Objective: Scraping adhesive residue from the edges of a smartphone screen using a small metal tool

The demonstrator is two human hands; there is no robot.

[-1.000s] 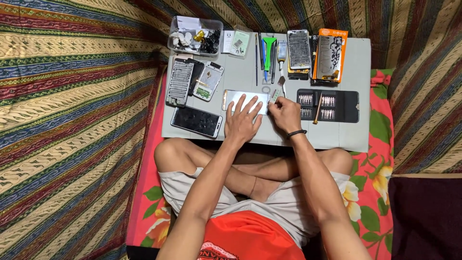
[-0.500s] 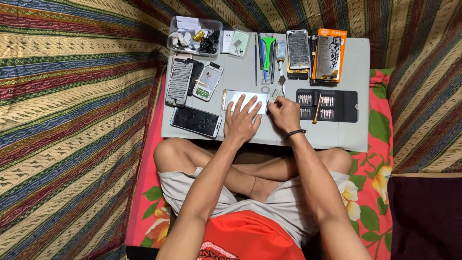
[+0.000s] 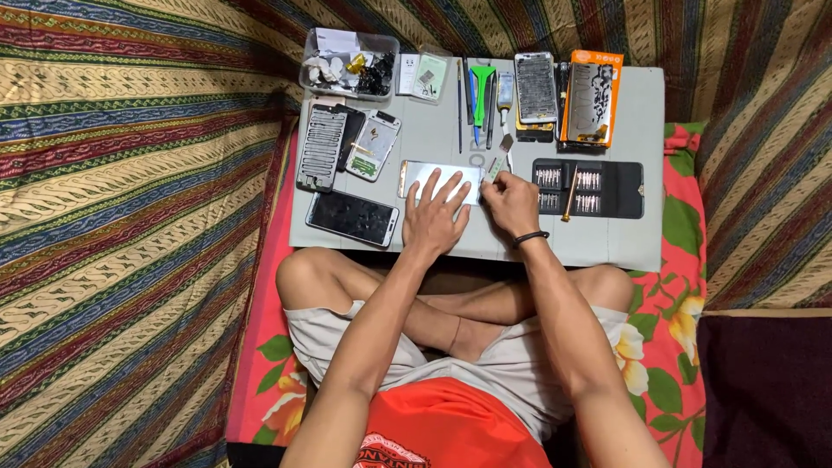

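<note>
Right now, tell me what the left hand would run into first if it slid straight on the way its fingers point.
The left hand lies flat on the phone, fingers pointing up and slightly right. Straight on, it would probably first meet the small metal ring, then the upright hand tools; depth is unclear.

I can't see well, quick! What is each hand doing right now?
Left hand: open, fingers spread flat on the silver phone.
Right hand: fingers closed on a small tool at the phone's right end.
</note>
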